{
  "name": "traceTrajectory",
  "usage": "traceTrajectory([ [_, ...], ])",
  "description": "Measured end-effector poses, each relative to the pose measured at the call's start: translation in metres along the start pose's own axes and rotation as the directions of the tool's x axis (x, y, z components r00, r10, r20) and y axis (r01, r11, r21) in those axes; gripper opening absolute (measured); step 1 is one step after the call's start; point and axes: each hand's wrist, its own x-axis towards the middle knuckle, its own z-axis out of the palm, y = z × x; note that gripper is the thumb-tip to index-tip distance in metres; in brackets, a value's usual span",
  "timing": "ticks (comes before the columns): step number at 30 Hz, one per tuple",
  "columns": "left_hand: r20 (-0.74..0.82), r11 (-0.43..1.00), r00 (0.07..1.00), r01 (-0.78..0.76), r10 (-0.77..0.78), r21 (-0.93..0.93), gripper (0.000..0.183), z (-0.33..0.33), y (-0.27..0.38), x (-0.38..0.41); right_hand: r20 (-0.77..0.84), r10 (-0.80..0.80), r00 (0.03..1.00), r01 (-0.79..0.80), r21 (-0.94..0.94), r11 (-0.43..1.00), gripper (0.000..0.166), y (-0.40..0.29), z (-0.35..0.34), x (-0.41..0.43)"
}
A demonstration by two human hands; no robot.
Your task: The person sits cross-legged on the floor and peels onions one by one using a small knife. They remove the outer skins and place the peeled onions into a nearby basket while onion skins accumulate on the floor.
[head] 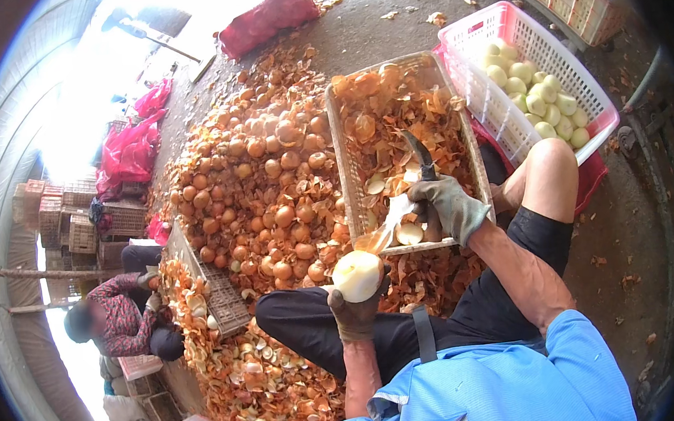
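Note:
My left hand (351,316), in a dark work glove, holds a mostly peeled onion (357,276) above my thigh. A strip of onion skin (383,233) stretches from this onion up to my right hand (448,204), which wears a grey-green glove. The same hand grips a knife with a dark curved blade (418,147), its tip pointing away from me. Beneath lies a plastic crate (343,174) filled with orange-brown skins and some pale onion pieces. To its left spreads a large heap of unpeeled onions (284,214).
A pink and white basket (591,80) of peeled onions stands beside my right knee. On the left, a co-worker (125,316) sits by a tilted crate (222,296) and skins. Red mesh sacks (268,20) and stacked crates (80,230) lie farther off.

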Motion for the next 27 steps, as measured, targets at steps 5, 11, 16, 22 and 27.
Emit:
traceTrajectory([
  [5,0.014,0.998,0.999,0.045,-0.046,0.043,0.108,0.016,-0.001,0.002,-0.183,-0.072,0.981,0.057,-0.089,0.994,0.006,-0.002,-0.006,0.009],
  [11,0.051,0.997,0.997,0.063,-0.065,0.048,0.097,0.017,0.004,0.0,-0.361,-0.057,0.931,-0.053,-0.286,0.957,0.018,-0.012,-0.01,0.017],
  [16,-0.166,0.996,0.986,-0.006,0.021,0.09,0.081,0.054,0.008,0.011,-0.075,-0.602,0.795,0.316,-0.796,0.517,0.026,-0.003,0.015,-0.005],
  [22,-0.245,0.987,0.968,-0.014,0.053,0.158,0.07,0.036,0.012,0.017,0.683,-0.498,0.534,0.59,-0.723,-0.36,0.015,0.032,0.017,-0.048],
  [27,-0.239,0.988,0.97,-0.006,0.043,0.153,0.072,0.035,0.01,0.021,0.735,-0.419,0.533,0.566,-0.678,-0.469,0.018,0.037,0.014,-0.055],
])
